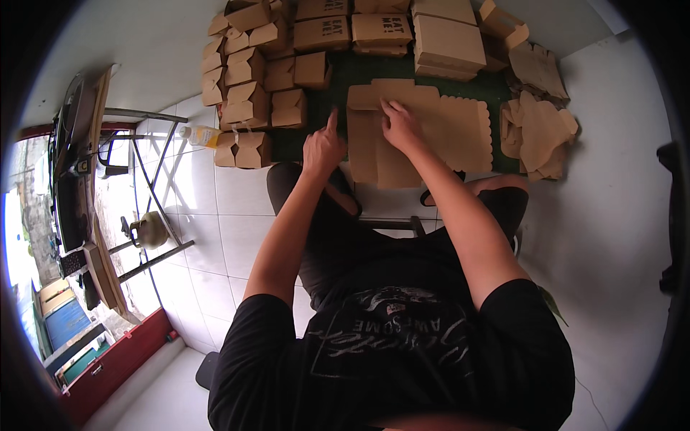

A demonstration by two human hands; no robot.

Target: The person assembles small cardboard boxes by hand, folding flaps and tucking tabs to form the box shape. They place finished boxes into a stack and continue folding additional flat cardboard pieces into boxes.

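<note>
A flat brown cardboard box blank (449, 133) lies in front of me, scalloped along its right edge, with a small flap folded in at its upper left. At that flap is my right hand (402, 128), thumb and fingertips closed on the cardboard. Just left of the blank, apart from it, my left hand (324, 149) holds nothing; its index finger is stretched out and the others are partly curled. Folded cardboard boxes (289, 109) stand stacked beyond my left hand.
A green mat (357, 68) lies under the work. Closed boxes (321, 34) and a stack of flat cardboard (447, 44) sit at the far side. Loose cardboard pieces (539, 133) are piled right. A bottle of yellow liquid (201, 136) and a metal rack (154, 187) stand left.
</note>
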